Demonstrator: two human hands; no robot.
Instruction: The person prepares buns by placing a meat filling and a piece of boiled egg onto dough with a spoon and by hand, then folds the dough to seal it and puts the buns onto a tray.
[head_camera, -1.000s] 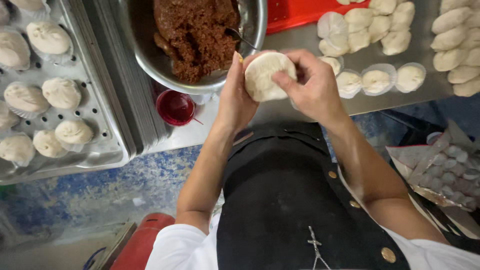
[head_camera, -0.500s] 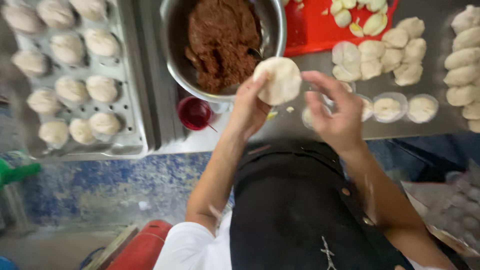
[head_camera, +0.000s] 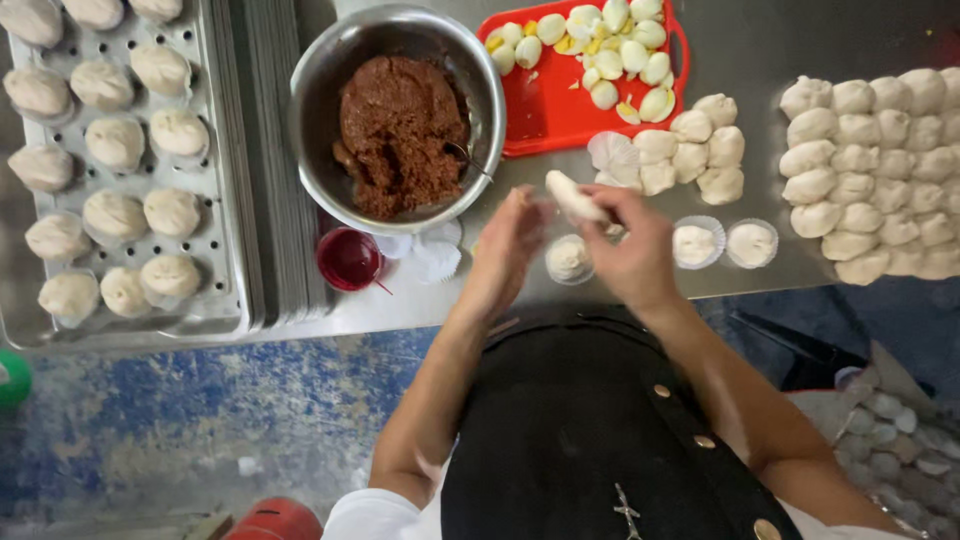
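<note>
No labels, signs or screens show anywhere here. The nearest thing to packaging is a grey moulded egg carton (head_camera: 890, 440) lying on the floor at the lower right.

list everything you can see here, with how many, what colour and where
dough disc: one, white, held in the right hand
bowl: one, steel, top centre, holds brown filling and a spoon
red tray: one, top right of the bowl, holds cut boiled eggs
dough balls: many, white, right side of the table
paper cups: about three with dough, white, near the table edge
perforated tray: one, steel, left, holds about fourteen filled buns
red cup: one, below the bowl
left hand: open, beside the disc
right hand: grips the disc
</note>
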